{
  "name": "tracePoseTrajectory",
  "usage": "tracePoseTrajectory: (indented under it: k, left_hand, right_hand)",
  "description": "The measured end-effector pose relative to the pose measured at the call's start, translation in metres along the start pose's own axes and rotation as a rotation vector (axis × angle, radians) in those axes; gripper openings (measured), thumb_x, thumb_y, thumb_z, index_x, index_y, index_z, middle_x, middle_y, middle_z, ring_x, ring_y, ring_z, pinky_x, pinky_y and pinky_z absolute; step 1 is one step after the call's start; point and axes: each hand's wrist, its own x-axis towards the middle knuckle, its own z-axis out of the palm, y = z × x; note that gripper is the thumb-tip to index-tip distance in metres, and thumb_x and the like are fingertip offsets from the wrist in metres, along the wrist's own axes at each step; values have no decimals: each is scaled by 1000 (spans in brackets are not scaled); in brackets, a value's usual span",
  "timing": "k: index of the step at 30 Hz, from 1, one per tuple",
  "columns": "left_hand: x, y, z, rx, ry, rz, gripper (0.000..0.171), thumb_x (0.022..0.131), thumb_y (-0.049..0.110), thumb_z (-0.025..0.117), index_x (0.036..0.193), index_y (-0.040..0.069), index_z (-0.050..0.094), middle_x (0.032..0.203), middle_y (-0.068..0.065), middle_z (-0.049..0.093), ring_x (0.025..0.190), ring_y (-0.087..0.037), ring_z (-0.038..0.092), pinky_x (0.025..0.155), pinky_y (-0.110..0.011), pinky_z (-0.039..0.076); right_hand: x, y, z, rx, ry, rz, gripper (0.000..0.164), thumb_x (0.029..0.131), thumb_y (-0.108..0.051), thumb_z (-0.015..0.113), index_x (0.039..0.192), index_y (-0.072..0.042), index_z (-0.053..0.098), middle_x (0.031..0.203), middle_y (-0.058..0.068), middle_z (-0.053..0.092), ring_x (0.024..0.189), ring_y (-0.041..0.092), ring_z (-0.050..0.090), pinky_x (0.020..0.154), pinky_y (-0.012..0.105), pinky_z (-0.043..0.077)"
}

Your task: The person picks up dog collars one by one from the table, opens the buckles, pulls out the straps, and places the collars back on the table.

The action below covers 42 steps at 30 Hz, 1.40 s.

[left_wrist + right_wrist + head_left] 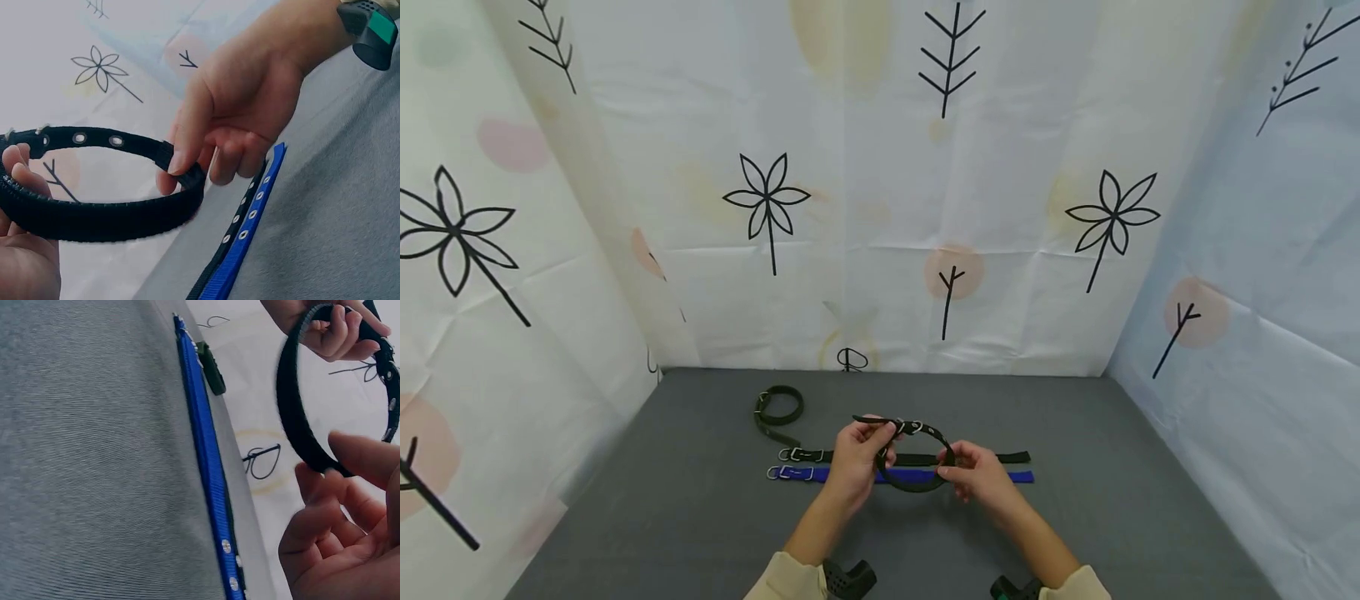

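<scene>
Both hands hold a black collar (913,487) up over the grey table, its strap bent round into a loop. My left hand (856,458) grips it beside the metal buckle, and the strap's free end sticks out past the fingers to the left. On the opposite side of the loop, my right hand (983,473) pinches the band between thumb and fingers. Metal-rimmed holes line the thinner part of the collar (97,139), while its wider band (125,222) curves nearest the left wrist camera.
Beneath the hands, a black collar (1013,457) and a blue collar (1022,477) lie straight, side by side, rings at the left. An olive green collar (784,420) is coiled farther back left. Patterned white cloth walls (850,292) enclose the table (700,500).
</scene>
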Motion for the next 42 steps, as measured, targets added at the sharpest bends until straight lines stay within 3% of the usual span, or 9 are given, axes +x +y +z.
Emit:
tracePoseTrajectory:
  k: [5,10,13,17,22,27,30,34,42]
  left_hand:
    - [2,-1,0,129,-37,-39,3,94,6,65,92,4,65,82,-8,67,56,-11,54,54,-23,48]
    - [0,-3,-1,252,-98,-76,15,91,13,70,96,-1,65,83,-9,67,58,-11,55,55,-24,48]
    - [-1,-3,-1,278,-119,-96,18,90,13,71,98,-2,65,81,-7,66,58,-12,55,56,-25,49]
    - [-2,0,-1,279,-111,-103,19,90,14,71,98,-2,64,80,-6,65,59,-12,55,56,-25,49]
    - [-4,0,-6,245,-98,-92,14,91,14,70,95,2,64,82,-8,66,58,-11,54,56,-25,49]
    - [-4,-1,-14,110,-5,-28,11,94,9,66,84,7,60,78,-6,67,54,-8,52,51,-21,46]
    - [-4,1,-18,58,36,3,13,94,7,65,82,8,60,77,-6,67,53,-7,51,50,-19,45]
    - [-5,2,-19,89,18,-7,13,92,7,67,81,7,60,77,-7,67,53,-8,52,50,-20,46]
    - [-7,1,-21,191,-78,-5,11,91,4,67,91,-1,57,80,-8,63,60,-12,57,57,-25,50]
  right_hand:
    - [0,-9,-4,-159,15,-125,32,88,-8,72,115,5,62,96,13,62,54,8,43,49,24,38]
    - [-6,-35,3,-299,-10,-356,23,90,-4,68,113,1,66,91,11,61,55,7,45,48,25,42]
    - [-10,-52,11,-360,-32,-422,19,90,-2,67,109,2,67,87,11,63,54,5,45,47,25,43]
    - [-11,-56,16,-350,-43,-413,15,91,-1,66,105,3,67,81,11,64,54,6,47,48,24,45]
    - [-3,-37,13,-289,-29,-398,14,91,1,65,103,7,66,80,7,63,55,8,49,48,26,46]
    - [3,-11,0,-195,23,-340,15,93,-2,63,104,8,64,75,0,61,52,6,48,44,27,43]
    - [0,-4,-8,-147,35,-326,16,94,-2,63,104,10,62,75,8,63,50,8,49,42,30,42]
    - [-2,0,-12,-127,-47,-332,21,95,-4,61,107,13,59,82,25,62,51,8,49,43,29,43]
    - [3,-10,-6,-172,-108,-348,18,97,-5,60,108,7,64,80,22,62,54,5,45,46,25,40]
